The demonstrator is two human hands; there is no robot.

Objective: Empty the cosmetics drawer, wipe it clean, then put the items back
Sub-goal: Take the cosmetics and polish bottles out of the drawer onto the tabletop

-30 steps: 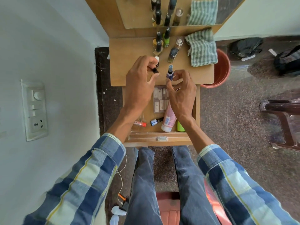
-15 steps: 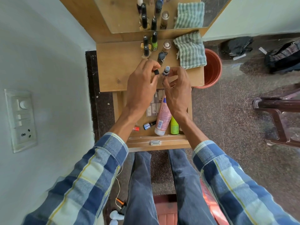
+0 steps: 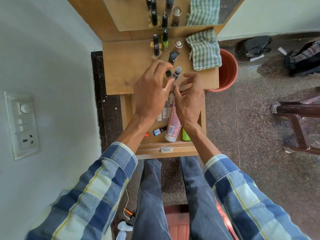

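The wooden drawer (image 3: 166, 149) stands pulled out below the table top (image 3: 121, 70). Inside it lie a pink tube (image 3: 173, 123), a green bottle (image 3: 186, 135), a small blue-labelled bottle (image 3: 159, 131), a red-capped item (image 3: 147, 134) and a strip of sachets (image 3: 164, 115). My left hand (image 3: 152, 94) pinches a small black-capped bottle (image 3: 168, 73) just above the table top. Beside it a small blue bottle (image 3: 177, 72) stands on the table. My right hand (image 3: 188, 101) hovers just behind that bottle, fingers spread and holding nothing.
Nail polish bottles (image 3: 155, 49) and two round-capped jars (image 3: 178, 45) stand at the back of the table beside a checked cloth (image 3: 204, 49), under a mirror. An orange bucket (image 3: 228, 70) and a chair (image 3: 297, 118) are on the right; a wall switchboard (image 3: 22, 123) is on the left.
My right hand has let go of the small blue bottle, which now stands on the table, and its fingers have opened. My left hand still holds the black-capped bottle.
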